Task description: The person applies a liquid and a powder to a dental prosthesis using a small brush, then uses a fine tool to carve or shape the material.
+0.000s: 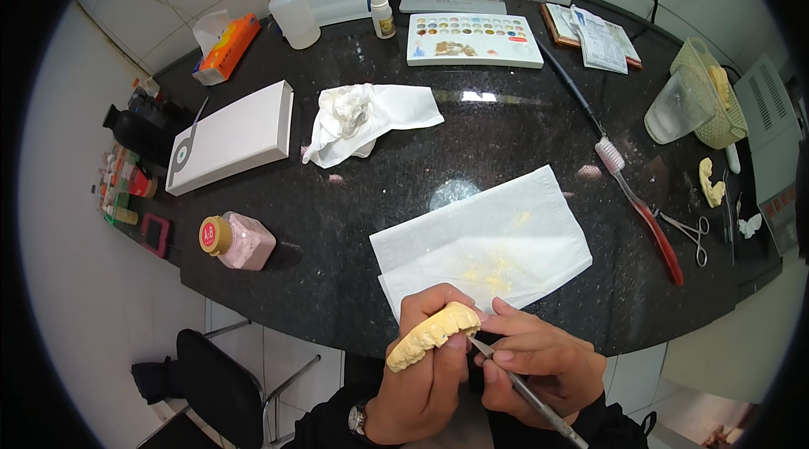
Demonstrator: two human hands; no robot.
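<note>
My left hand (424,390) is closed round a yellow plaster dental model (434,335), an arch with a row of teeth, held up over the table's near edge. In my right hand (548,360) a slim metal carving knife (539,405) is gripped like a pen. Its pointed blade meets the model's right end, beside my left fingers; whether it touches cannot be told. Just beyond both hands lies a folded white tissue (489,238) sprinkled with yellow plaster crumbs.
On the black table, a red toothbrush (649,217) and scissor-like forceps (693,234) lie right. A pink-filled jar (244,242) and white box (232,137) stand left. A crumpled tissue (354,116), paint palette (472,40) and squeeze bottle (293,15) sit farther back.
</note>
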